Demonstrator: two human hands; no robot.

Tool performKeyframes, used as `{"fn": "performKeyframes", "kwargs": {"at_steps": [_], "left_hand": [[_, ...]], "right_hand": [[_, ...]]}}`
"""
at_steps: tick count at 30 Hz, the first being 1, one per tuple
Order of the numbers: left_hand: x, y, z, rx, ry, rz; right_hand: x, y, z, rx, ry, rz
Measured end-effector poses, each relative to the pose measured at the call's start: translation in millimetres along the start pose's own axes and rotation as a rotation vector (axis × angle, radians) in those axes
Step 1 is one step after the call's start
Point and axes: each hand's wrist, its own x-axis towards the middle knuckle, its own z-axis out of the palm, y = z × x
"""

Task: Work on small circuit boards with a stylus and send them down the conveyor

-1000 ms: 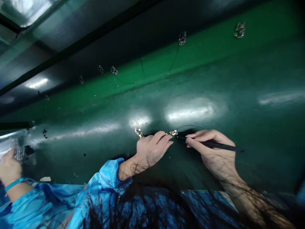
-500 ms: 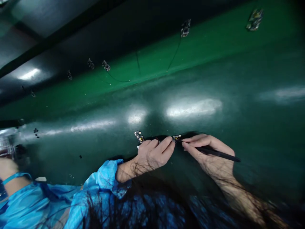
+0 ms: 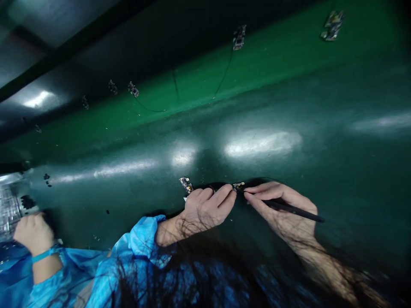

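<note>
Nearest the camera hang strands of dark hair and a blue sleeve (image 3: 141,239), from which the left hand (image 3: 205,207) reaches onto the dark green worktop (image 3: 289,107). Its fingers (image 3: 226,197) are curled, the tips pressed against the near-left edge of a small circuit board (image 3: 238,186) that lies flat on the worktop between the two hands; they seem to steady it more than lift it. The right hand (image 3: 282,209) comes in from the other side, its fingers closed in a pen grip around a thin black tool (image 3: 289,208), whose tip meets the board's right edge; whether it is tweezers or a probe cannot be told. The board looks very light, stiff and thin, with tiny parts on top that would likely be fragile, so it is best taken by its bare edges and not by its face; on this glossy surface it would probably slide under a light push. Just left of the left hand lies a second small board (image 3: 186,185), apart from the first. At the far left a co-worker's hand (image 3: 34,233), with a blue wrist strap, rests by a clear tray (image 3: 9,205). Farther off, on the brighter green strip of the belt (image 3: 289,51), more little boards (image 3: 239,37) sit well apart, some trailing thin black wires (image 3: 221,81), with another board (image 3: 332,25) near the right end.
</note>
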Motion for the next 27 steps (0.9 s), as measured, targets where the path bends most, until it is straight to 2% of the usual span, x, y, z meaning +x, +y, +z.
{"fn": "performKeyframes", "kwargs": {"at_steps": [4, 9, 27], "left_hand": [[-5.2, -2.6, 6.1, 0.149, 0.139, 0.095], [-6.4, -3.4, 8.5, 0.326, 0.3, 0.141], [-6.4, -1.1, 7.2, 0.366, 0.319, 0.115]], "right_hand": [[0.6, -1.2, -0.2, -0.003, 0.003, -0.006], [1.2, -2.2, -0.1, -0.016, -0.008, 0.005], [1.6, 0.7, 0.0, 0.008, -0.021, -0.05]]}}
